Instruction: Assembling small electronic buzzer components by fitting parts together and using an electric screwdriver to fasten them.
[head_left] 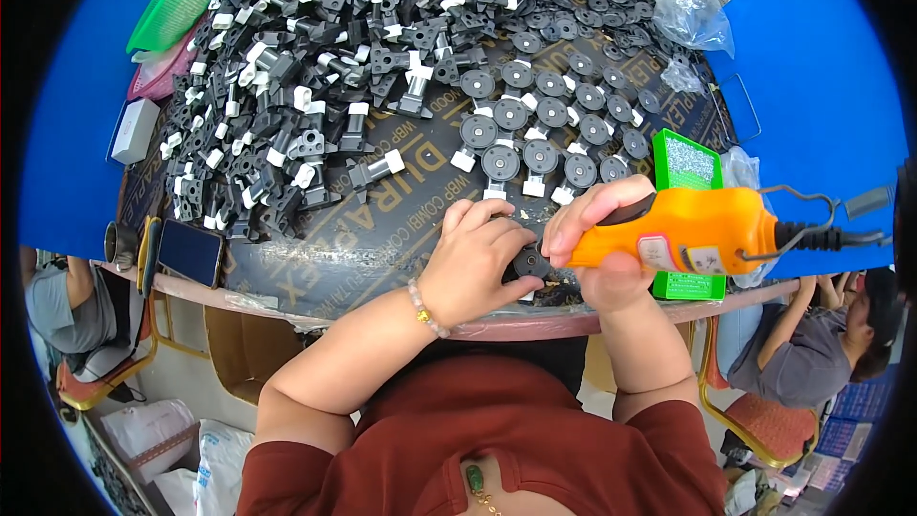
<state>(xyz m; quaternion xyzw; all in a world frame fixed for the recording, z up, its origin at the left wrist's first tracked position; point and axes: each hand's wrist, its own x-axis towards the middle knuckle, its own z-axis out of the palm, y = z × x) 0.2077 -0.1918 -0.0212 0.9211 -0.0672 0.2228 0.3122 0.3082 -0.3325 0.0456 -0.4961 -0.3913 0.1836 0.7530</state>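
Note:
An orange electric screwdriver [712, 220] with a black cord lies in the grip of my right hand [611, 244], its nose pointing left. The fingers of my left hand [473, 258] curl around a round black disc part [531, 263] near the table's front edge. The screwdriver's tip is close to that disc; my right fingers hide whether they touch. Beyond my hands stand several rows of black discs joined to black-and-white parts [541, 158]. A green tray [661, 172] with small silver screws [690, 164] sits just right of my right hand, partly behind the screwdriver.
A big heap of black-and-white plastic parts [287, 86] covers the left and back of the table [325, 272]. Loose black discs [611, 10] pile up at the back right. A phone [191, 252], a white box [136, 132] and a green basket [181, 0] lie left. Other people sit at both sides.

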